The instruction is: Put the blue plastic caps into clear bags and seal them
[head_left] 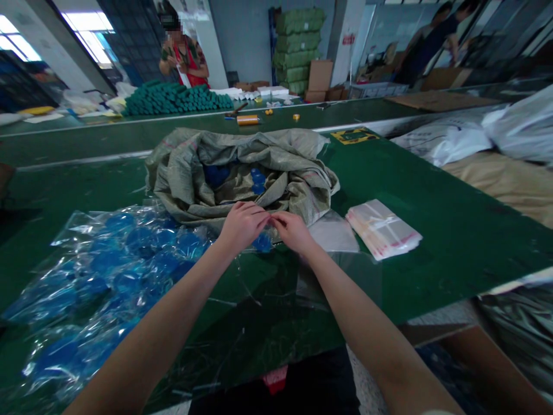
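Note:
My left hand (pixel 242 226) and my right hand (pixel 292 230) meet in front of the sack, fingertips pinched together. Between them they grip the upper edge of a small clear plastic bag, mostly hidden by the fingers. A round blue piece (pixel 261 242) shows just below, seemingly inside that bag. Left of my hands spreads a pile of clear bags with blue pieces (pixel 125 279). Right behind my fingers, an open grey-green woven sack (pixel 181 173) holds more blue pieces (pixel 258 180). Loose flat clear bags (pixel 334 233) lie beside my right wrist.
A tied stack of clear bags (pixel 382 227) lies to the right on the green table (pixel 449 242). Across the table are an orange tape roll (pixel 247 120) and a heap of green rolls (pixel 173 99). A co-worker (pixel 184 57) stands behind them. An open carton (pixel 488 363) sits low right.

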A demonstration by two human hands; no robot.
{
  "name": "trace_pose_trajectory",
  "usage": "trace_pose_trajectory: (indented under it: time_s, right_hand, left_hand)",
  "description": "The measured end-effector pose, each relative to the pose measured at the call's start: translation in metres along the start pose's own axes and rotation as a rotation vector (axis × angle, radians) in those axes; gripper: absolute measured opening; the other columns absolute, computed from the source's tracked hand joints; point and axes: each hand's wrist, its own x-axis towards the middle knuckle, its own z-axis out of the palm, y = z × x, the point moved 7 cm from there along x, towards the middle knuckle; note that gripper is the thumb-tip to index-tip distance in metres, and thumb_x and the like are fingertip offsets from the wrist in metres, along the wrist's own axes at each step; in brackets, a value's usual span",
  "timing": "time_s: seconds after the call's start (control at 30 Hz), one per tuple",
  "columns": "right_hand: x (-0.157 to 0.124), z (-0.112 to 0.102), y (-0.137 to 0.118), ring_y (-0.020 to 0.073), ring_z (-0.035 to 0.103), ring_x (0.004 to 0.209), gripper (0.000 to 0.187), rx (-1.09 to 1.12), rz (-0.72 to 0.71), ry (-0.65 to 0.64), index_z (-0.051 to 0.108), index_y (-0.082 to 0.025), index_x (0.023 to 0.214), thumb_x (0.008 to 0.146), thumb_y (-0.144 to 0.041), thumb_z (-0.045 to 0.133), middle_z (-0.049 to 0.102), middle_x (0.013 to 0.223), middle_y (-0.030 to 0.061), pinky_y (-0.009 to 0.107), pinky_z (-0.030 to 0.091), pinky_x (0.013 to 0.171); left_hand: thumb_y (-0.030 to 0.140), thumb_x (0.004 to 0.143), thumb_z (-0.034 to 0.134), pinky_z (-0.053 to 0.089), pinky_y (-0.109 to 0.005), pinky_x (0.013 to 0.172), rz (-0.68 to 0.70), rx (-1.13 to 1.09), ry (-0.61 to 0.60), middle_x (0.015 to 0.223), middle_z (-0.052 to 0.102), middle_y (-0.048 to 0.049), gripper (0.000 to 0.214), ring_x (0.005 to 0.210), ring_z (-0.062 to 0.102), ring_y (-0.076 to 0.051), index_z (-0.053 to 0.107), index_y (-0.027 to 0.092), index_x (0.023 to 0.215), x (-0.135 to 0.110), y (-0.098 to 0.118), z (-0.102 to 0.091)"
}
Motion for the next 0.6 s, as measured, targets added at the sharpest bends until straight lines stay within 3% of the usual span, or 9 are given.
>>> trace_pose_trajectory:
  time_s: [0.43, 0.6]
  right_hand:
    - [-0.0015, 0.0007, 0.0002, 0.0157, 0.065, 0.085, 0.018, -0.024, 0.033, 0.019, 0.07, -0.017, 0.094, 0.091, -0.015, 0.052, 0.073, 0.093, 0.0071, 0.028, 0.049, 0.084]
    - [-0.0018, -0.0005, 0.0011, 0.0156, 0.065, 0.087, 0.019, -0.021, 0.053, 0.02, 0.07, -0.017, 0.096, 0.092, -0.015, 0.051, 0.072, 0.094, 0.0071, 0.029, 0.049, 0.086]
  left_hand:
    - [0.024, 0.091, 0.053, 0.045, -0.037, 0.085, -0.129, -0.077, 0.026, 0.093, 0.073, -0.0055, 0.018, 0.091, 0.063, -0.021, 0.07, 0.019, 0.091, -0.0013, -0.0075, 0.0055]
    - [0.029, 0.093, 0.052, 0.046, -0.038, 0.084, -0.1, -0.089, 0.008, 0.096, 0.074, -0.0061, 0.023, 0.091, 0.063, -0.022, 0.072, 0.019, 0.094, -0.0028, -0.0046, 0.0031]
